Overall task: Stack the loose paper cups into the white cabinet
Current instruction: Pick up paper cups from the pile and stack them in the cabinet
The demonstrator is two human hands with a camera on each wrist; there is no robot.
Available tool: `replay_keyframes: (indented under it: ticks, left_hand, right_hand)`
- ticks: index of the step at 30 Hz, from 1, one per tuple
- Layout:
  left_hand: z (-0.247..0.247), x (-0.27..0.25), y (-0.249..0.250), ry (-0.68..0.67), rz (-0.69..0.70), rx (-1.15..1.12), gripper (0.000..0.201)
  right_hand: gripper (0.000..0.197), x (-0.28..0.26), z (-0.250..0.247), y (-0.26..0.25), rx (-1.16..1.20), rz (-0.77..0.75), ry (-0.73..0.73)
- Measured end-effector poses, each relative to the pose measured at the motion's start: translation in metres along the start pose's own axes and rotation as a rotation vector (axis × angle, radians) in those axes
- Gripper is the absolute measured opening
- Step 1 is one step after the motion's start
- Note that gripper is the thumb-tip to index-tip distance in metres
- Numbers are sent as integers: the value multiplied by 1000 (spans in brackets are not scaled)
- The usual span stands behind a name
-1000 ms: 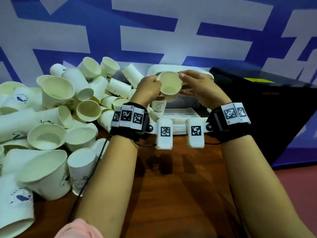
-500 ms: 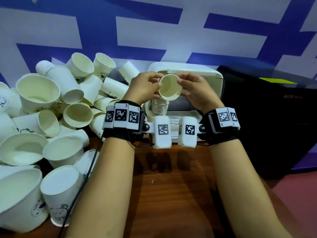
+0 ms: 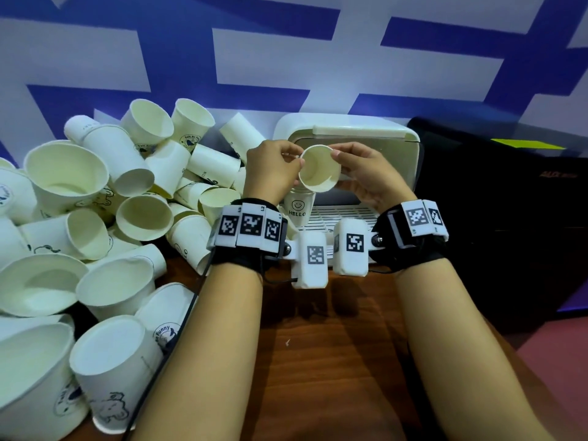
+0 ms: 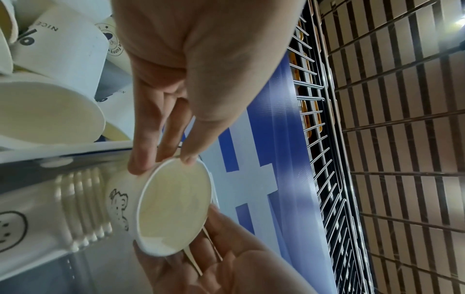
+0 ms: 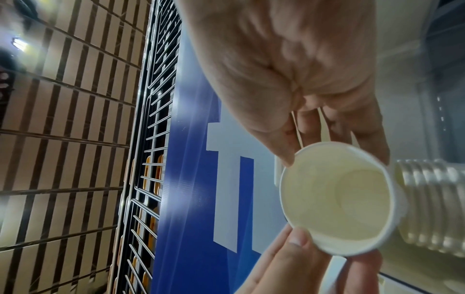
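Note:
Both hands hold one white paper cup by its rim, mouth tilted toward me. My left hand pinches the left side of the rim and my right hand pinches the right side. The cup's base sits in the top of a nested cup stack printed with a smiley and "HELLO". That stack stands at the left of the open white cabinet. The left wrist view shows the cup, with a bear drawing, entering the stack. The right wrist view shows the same cup and stack.
A big pile of loose paper cups covers the table's left side, up to the cabinet. The cabinet's slatted floor shows to the right of the stack. A black case stands right of the cabinet. Brown wooden tabletop lies under my forearms.
Both hands have kept their hold and brought the cup slightly down onto the HELLO stack. The view has shifted closer and to the right.

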State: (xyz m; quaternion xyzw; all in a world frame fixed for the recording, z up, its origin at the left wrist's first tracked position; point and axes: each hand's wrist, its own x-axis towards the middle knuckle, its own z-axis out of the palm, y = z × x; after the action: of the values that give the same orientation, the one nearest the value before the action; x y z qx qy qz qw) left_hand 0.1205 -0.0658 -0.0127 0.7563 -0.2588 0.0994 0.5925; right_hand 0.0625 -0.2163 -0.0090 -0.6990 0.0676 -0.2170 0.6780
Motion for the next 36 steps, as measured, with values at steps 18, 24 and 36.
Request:
replay_keyframes:
  ticks: [18,24,36]
  left_hand:
    - [10,12,-24,13,-214,173,20]
    - [14,16,-32,45,-262,270,22]
    - [11,17,-27,-89,-323,309,25]
  right_hand:
    - [25,-2,10,7,-152,298,29]
    - [23,-3,15,15,-139,321,52]
    - [22,1,12,23,-200,288,96]
